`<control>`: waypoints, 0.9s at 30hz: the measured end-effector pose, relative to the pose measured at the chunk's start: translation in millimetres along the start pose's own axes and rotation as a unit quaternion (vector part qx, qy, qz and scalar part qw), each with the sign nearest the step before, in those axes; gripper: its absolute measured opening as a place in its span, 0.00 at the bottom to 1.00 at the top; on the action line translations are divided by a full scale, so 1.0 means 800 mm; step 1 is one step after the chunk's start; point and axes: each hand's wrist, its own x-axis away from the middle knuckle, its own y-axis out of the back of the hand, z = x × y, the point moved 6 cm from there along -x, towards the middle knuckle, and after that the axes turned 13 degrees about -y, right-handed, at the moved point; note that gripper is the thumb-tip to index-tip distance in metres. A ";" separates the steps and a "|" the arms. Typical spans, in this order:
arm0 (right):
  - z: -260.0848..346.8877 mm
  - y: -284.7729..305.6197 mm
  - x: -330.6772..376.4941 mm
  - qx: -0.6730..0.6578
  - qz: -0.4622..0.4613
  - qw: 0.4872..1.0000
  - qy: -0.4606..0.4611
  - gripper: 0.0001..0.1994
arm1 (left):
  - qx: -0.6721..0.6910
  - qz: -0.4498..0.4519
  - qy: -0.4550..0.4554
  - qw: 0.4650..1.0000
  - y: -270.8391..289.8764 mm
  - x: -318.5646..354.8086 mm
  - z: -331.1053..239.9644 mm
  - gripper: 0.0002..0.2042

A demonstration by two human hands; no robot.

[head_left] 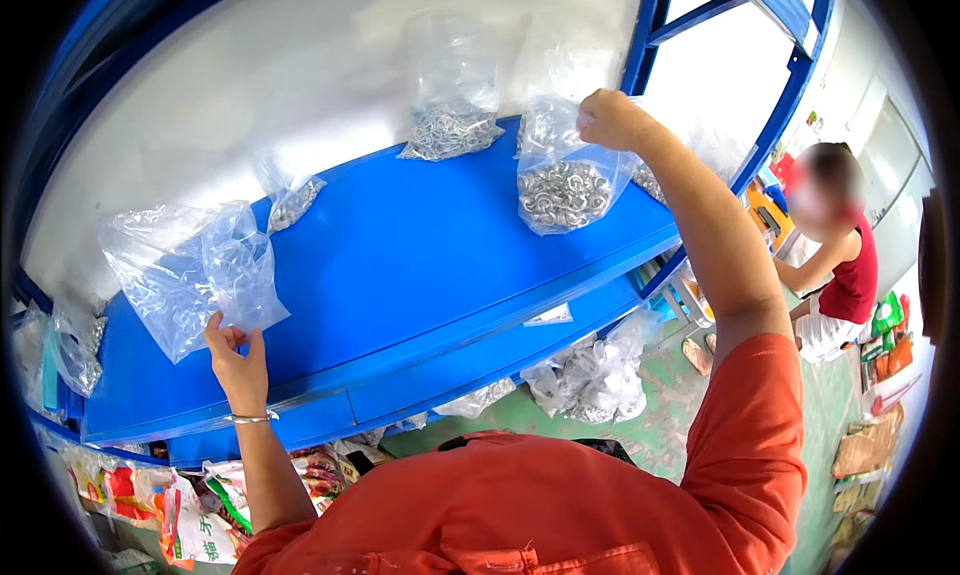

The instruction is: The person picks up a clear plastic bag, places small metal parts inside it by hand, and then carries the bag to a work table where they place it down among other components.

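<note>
My right hand (607, 119) is raised over the blue shelf (400, 265) and grips the top of a clear plastic bag of small metal rings (562, 180), which hangs just above the shelf near its right end. My left hand (237, 360) pinches the lower corner of an empty clear plastic bag (238, 275) lying at the shelf's left front. A pile of crumpled empty clear bags (155, 260) lies next to it.
Another clear bag of metal parts (450, 125) stands at the back of the shelf against the white wall, a smaller one (292, 200) to its left. More filled bags (595, 375) lie on the green floor below. A seated person in red (845, 265) is at the right.
</note>
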 end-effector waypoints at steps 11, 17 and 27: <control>0.017 0.029 0.001 -0.134 -0.060 0.989 -0.024 0.13 | 0.260 -0.136 0.093 0.951 0.044 0.026 0.036 0.12; 0.211 -0.009 0.090 -0.329 -0.069 0.904 0.265 0.15 | 0.536 -0.209 0.145 0.805 0.069 0.034 0.007 0.10; 0.418 -0.187 0.166 -0.484 0.389 0.760 0.193 0.24 | 0.671 -0.198 0.092 0.708 0.106 0.057 -0.014 0.07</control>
